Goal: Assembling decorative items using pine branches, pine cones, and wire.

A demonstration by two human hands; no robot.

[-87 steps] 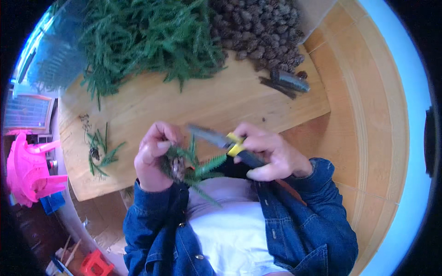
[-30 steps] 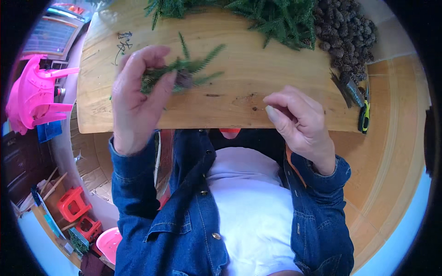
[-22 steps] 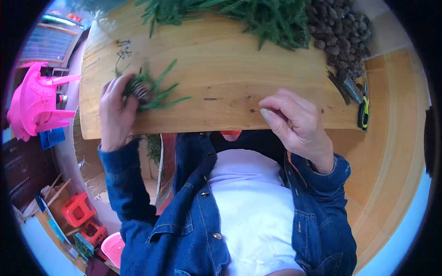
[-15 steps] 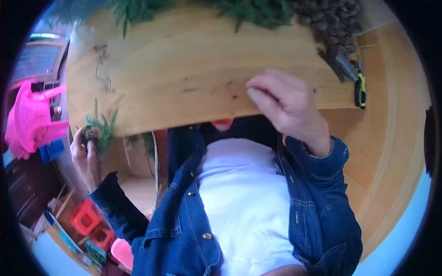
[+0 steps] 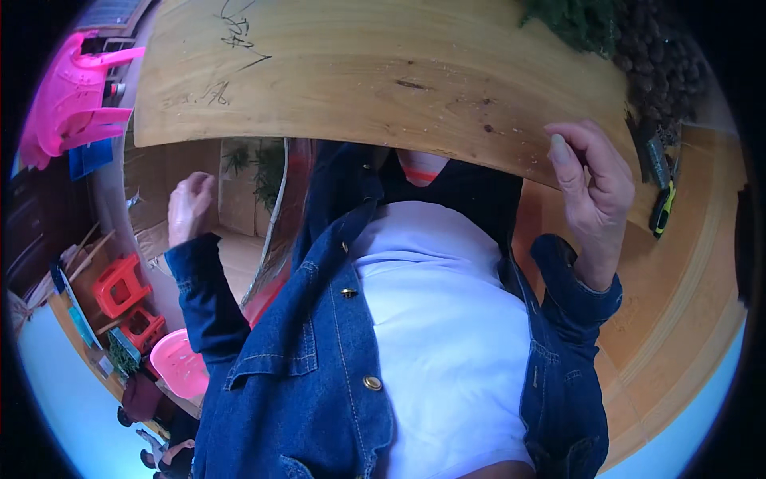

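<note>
Now the left hand (image 5: pixel 190 207) is being held over the brown box (image 5: pixel 238 203), fingers bent; whether anything is being pinched can't be told. Green twigs (image 5: pixel 270 172) are being held inside. By the table (image 5: pixel 335 88), the right hand (image 5: pixel 598 180) is being curled; whether tips touch isn't being shown.

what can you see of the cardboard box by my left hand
The box is brown, cardboard by its look, creased and open at the top. It sits below the near edge of the table, toward the left; the table hides its far side. Green sprigs show inside at the far end. Your left hand is above it; whether they touch is unclear.
</note>
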